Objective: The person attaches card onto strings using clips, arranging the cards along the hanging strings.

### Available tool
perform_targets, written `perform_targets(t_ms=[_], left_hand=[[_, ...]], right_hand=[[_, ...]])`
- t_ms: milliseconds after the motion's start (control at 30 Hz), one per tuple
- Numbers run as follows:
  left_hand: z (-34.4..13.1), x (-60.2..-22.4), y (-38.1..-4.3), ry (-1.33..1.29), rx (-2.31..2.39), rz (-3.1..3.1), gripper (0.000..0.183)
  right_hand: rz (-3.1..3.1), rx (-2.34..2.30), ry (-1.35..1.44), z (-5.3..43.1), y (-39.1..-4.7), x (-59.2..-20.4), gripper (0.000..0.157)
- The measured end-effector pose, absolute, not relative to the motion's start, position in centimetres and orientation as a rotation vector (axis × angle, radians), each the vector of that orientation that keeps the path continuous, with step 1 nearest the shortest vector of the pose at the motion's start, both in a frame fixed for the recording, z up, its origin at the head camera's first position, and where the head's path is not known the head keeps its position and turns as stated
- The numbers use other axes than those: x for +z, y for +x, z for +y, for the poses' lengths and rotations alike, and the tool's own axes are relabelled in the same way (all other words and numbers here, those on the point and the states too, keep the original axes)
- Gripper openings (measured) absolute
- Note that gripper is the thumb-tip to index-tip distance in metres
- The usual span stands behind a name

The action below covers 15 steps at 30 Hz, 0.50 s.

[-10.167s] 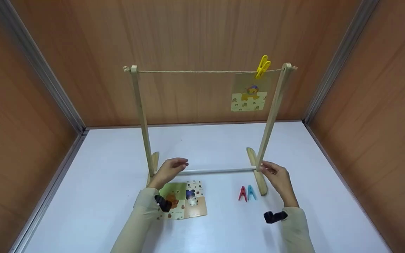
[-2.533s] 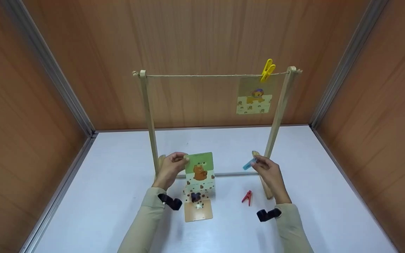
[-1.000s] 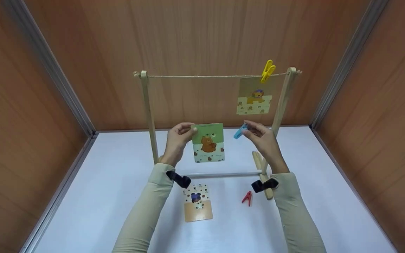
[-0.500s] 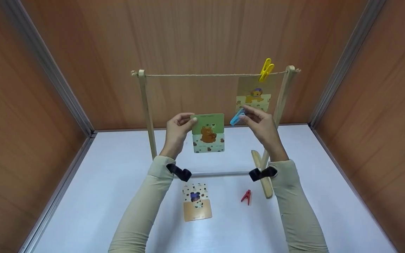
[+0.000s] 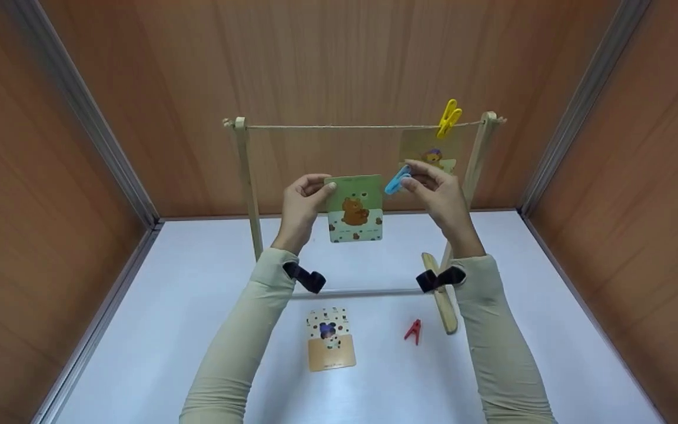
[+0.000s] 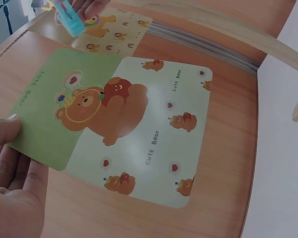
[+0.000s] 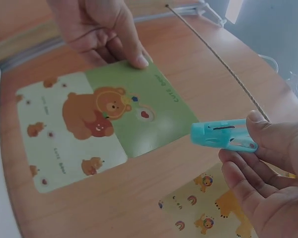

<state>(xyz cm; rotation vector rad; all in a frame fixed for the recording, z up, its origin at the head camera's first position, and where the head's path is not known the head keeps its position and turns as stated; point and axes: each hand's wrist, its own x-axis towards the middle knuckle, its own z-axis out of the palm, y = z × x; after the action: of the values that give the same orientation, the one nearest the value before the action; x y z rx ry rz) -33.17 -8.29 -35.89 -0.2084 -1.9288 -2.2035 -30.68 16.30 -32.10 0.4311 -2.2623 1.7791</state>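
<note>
My left hand [image 5: 303,209] pinches a green and white bear card [image 5: 355,209] by its upper left edge, holding it upright below the string [image 5: 327,126]. In the left wrist view the thumb lies on the green corner of the card. My right hand [image 5: 442,200] pinches a light blue clothespin [image 5: 398,179] by its handles, its nose pointing at the card's upper right corner. The right wrist view shows the clothespin [image 7: 223,135] tip right at the card's green edge. A yellow clothespin [image 5: 449,119] fixes a lion card [image 5: 415,142] to the string; my right hand partly covers that card.
The string spans two wooden posts [image 5: 249,194] joined by a pale rod [image 5: 374,292] near the table. On the white table [image 5: 209,330] lie a cow card [image 5: 331,350] and a red clothespin [image 5: 414,333]. Wooden panels [image 5: 339,65] enclose the back and sides.
My left hand has lifted the bear card off the table and up toward the string. My right hand has picked up the blue clothespin and raised it alongside the card, overlapping the lion card.
</note>
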Motion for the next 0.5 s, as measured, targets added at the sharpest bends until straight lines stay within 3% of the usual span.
perform_targets(t_ms=[500], left_hand=[[-7.6,-33.7,-33.6,-0.308,-2.207,-1.838,0.018]], right_hand=[[-2.181,1.787,0.487,15.3,-30.8,-29.1,0.04]])
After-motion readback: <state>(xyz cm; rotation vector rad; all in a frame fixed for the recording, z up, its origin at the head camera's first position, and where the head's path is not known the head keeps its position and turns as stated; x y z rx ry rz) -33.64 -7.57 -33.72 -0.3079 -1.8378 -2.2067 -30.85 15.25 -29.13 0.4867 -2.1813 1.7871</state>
